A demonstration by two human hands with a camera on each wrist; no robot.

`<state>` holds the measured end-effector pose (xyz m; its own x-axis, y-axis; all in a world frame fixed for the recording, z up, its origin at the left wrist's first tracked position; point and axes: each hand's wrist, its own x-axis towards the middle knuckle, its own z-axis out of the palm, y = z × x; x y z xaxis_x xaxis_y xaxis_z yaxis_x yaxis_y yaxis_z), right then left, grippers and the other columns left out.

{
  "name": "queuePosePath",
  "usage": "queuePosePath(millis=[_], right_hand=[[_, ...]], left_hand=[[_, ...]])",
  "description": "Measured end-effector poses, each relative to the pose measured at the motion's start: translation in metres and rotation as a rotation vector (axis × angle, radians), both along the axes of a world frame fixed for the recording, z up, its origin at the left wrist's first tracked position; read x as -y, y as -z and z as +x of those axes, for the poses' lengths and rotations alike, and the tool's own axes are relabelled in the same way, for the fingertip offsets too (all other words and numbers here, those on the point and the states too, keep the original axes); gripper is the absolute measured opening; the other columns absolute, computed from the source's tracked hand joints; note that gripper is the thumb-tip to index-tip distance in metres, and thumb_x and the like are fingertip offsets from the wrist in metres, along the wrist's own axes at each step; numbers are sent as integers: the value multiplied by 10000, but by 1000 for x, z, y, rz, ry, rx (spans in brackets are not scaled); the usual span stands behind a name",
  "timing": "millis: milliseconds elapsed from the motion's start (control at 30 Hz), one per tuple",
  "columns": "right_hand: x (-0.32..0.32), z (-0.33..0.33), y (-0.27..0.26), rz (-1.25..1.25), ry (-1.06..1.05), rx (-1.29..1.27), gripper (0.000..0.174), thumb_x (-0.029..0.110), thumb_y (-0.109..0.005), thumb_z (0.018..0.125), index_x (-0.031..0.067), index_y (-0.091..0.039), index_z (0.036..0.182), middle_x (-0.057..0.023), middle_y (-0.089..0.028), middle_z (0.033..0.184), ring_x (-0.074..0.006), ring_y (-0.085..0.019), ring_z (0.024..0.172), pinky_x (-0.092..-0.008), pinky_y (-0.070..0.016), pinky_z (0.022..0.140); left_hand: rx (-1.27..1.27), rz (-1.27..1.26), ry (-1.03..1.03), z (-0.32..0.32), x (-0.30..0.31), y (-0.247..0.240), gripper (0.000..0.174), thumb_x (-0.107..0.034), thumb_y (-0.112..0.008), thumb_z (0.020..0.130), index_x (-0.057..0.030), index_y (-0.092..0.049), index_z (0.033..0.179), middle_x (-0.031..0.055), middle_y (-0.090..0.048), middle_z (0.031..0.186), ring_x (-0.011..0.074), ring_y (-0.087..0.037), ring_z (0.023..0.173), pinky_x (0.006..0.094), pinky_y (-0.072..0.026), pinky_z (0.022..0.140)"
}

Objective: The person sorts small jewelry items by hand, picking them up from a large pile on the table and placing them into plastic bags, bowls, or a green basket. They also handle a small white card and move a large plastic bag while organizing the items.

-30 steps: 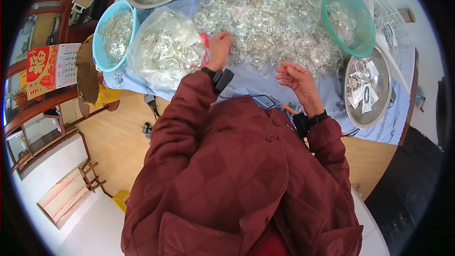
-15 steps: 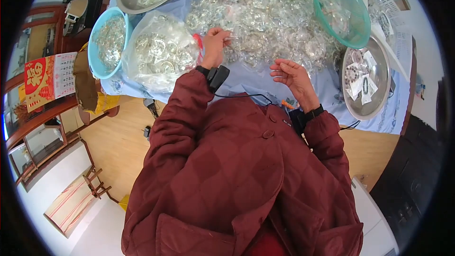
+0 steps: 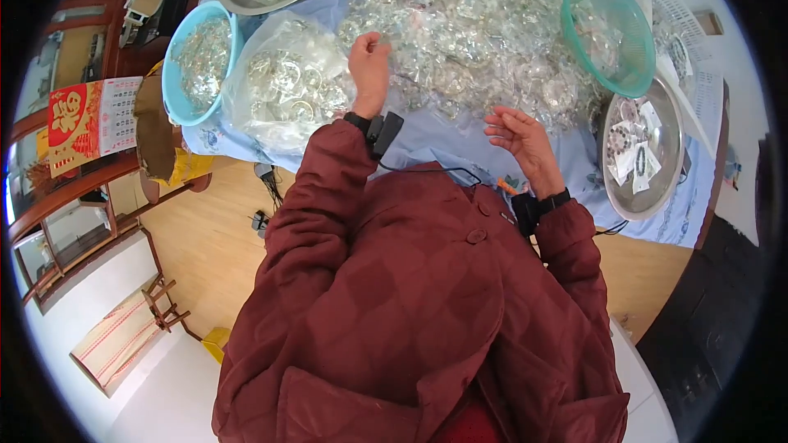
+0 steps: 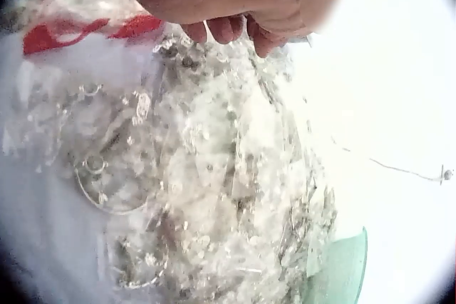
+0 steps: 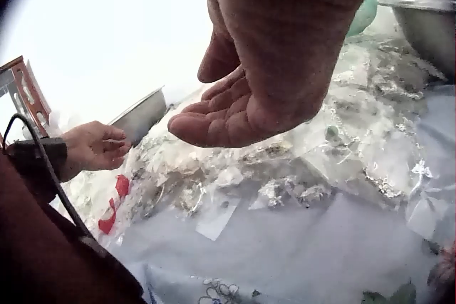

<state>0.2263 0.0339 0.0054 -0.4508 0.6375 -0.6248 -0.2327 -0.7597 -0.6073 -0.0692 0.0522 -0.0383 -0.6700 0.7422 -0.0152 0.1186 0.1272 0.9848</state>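
My left hand [image 3: 368, 78] is raised between the clear plastic bag [image 3: 254, 90] and the large pile of clear packets [image 3: 468, 33]. Its fingers are loosely bent, and nothing shows between them. In the left wrist view, the bag's red handle [image 4: 135, 28] lies just beside this hand. The bag is full of packets with bangle-like rings and shiny jewellery. Over the pile's near edge hovers my right hand [image 3: 525, 143], palm turned inward, fingers relaxed, thumb apart; the right wrist view shows nothing in its grasp.
At left stands a light-blue bucket [image 3: 167, 74] of packets, with a metal basin [image 3: 238, 4] behind. A green basket [image 3: 611, 78] leans at the right edge of the pile, above another metal basin [image 3: 611, 193] holding carded bracelets. Blue flowered cloth [image 3: 443, 135] covers the table.
My left hand has left the pile's edge, rising and shifting left so it covers the bag's red handle in the head view. The right hand stays nearly in place.
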Motion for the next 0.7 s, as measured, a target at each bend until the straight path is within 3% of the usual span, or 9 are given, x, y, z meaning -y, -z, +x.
queuePosePath(millis=[167,267,433,533,700], right_hand=[[4,24,13,-17,71,21,290,133,-532,867,-18,-522,1115,-139,-622,986,-223,-631,831,-311,-523,711],[6,46,21,-9,105,44,299,136,-535,865,-17,-517,1122,-140,-620,992,-226,-629,839,-310,-522,713],[23,97,28,3,180,241,313,141,-542,860,-14,-508,1130,-148,-605,1028,-231,-622,862,-311,-520,719],[40,134,41,-55,225,304,308,121,-529,862,-13,-499,1137,-149,-598,1038,-241,-618,874,-314,-525,720],[57,145,50,-89,273,401,326,97,-518,859,-12,-466,1162,-153,-598,1029,-255,-621,869,-321,-534,712]], left_hand=[[241,-79,65,-20,4,-3,167,-82,-595,760,-38,-594,921,7,-575,760,102,-552,699,227,-424,640],[207,-226,310,-7,26,-16,149,-106,-588,775,-56,-597,914,2,-587,749,92,-557,659,221,-415,577],[185,-392,353,-14,81,-2,153,-122,-587,782,-55,-595,918,6,-600,771,96,-564,663,217,-420,557],[276,-549,303,-20,107,4,159,-88,-577,751,-7,-593,887,28,-593,756,106,-567,669,235,-457,563],[421,-546,268,-19,117,6,174,-124,-583,797,-27,-575,943,58,-624,838,146,-610,712,252,-489,638]])
